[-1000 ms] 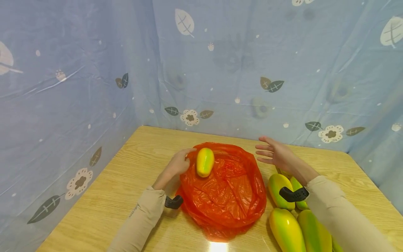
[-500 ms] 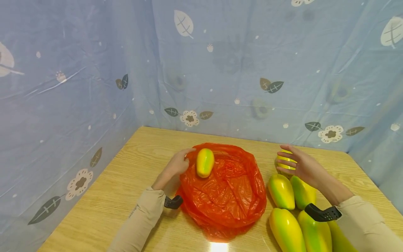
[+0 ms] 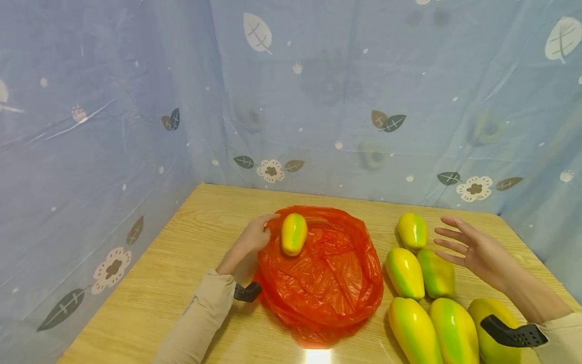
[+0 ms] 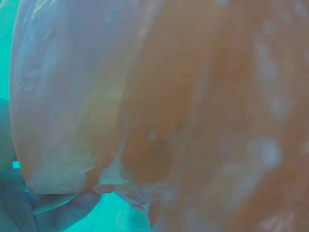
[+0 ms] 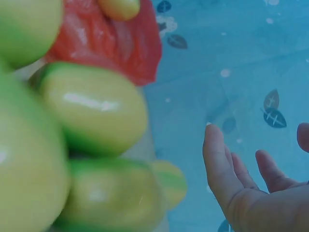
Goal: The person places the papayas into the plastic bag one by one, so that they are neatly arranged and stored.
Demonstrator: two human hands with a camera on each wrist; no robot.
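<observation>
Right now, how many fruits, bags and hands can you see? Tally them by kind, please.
Fruits: 7
Bag: 1
Hands: 2
Total in view: 10

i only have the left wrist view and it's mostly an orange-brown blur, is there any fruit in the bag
Observer: Yes, one yellow-green fruit lies within the opening of the red bag, on the side by the left hand.

Operator: ok and the right hand, is it carrying anything

Observer: No, the right hand holds nothing; its fingers are spread.

Operator: any more fruit around

Observer: At least six other fruits lie on the table, to the right of the bag in the head view.
</observation>
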